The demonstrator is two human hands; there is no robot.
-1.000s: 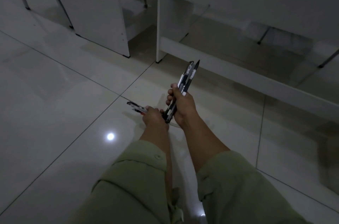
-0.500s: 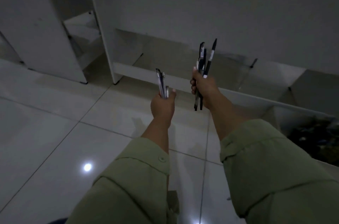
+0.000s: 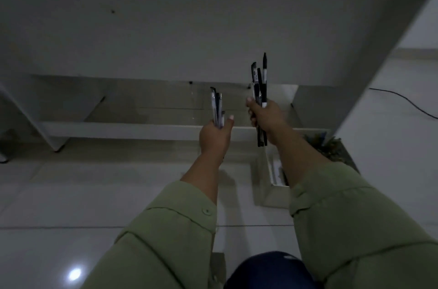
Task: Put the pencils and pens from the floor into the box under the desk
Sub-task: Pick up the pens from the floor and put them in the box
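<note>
Both hands are raised in front of the person, apart from each other, and each is gripping its own bunch. The left hand (image 3: 214, 134) is clamped around a small bundle of clear-barrelled pens (image 3: 217, 108), standing nearly upright out of the fist. The right hand (image 3: 265, 117) is clamped around a bundle of dark pens (image 3: 260, 89), also close to upright, their lower ends sticking out below the fist. The box (image 3: 270, 170) is sitting on the floor (image 3: 71, 205) at the right end of the bench (image 3: 166, 28), tucked beside its right leg panel, and it is lying below and a little to the right of the right hand, with the right forearm passing over its opening. Its long axis seems to be running away from the person, back under the bench. The right hand is plainly the nearer of the two; the left is hanging well to the left of the box. Inside, a dark jumble is showing at the far right part, too dim to name, and something pale is lying along the near left wall. Judging by this, lowering the right bundle comes first, tipping the pens along the box's length.
</note>
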